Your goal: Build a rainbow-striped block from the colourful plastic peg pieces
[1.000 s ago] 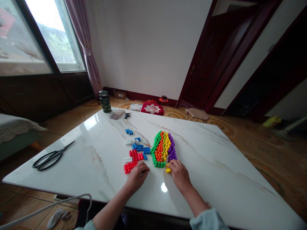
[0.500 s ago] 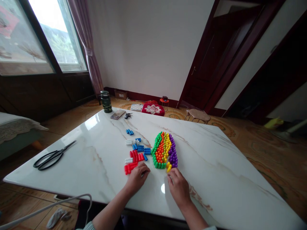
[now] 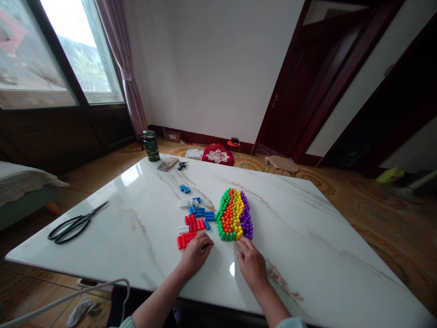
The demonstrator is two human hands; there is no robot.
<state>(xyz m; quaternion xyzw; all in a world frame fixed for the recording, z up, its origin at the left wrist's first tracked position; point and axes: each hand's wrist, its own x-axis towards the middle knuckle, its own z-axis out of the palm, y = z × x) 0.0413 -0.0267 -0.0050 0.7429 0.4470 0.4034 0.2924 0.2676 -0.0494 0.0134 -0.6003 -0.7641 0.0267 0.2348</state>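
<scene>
My right hand (image 3: pixel 252 264) has its fingers stretched forward, fingertips against the near end of the yellow capsule-shaped pieces (image 3: pixel 239 233). The thumb sits apart, with nothing visible between. These pieces belong to a tightly packed cluster with green pieces (image 3: pixel 225 236) on the left and front, orange pieces (image 3: pixel 227 218) in the middle and purple pieces (image 3: pixel 247 223) on the right. My left hand (image 3: pixel 198 250) rests on the table, loosely closed, no object showing in it. Just beyond it lie red pieces (image 3: pixel 183 239), partly covered by the hand.
White pieces (image 3: pixel 183 203) and blue pieces (image 3: pixel 200 212) lie left of the cluster. Black-handled scissors (image 3: pixel 77 223) are on the table's left. A camouflage bottle (image 3: pixel 151 146), a phone (image 3: pixel 168 163) and keys (image 3: pixel 182 166) stand or lie at the far edge. A cable (image 3: pixel 85 288) hangs in front.
The yellow pieces that stuck out at the front have moved in against the cluster. My right hand has shifted slightly forward and left with them. My left hand has stayed put.
</scene>
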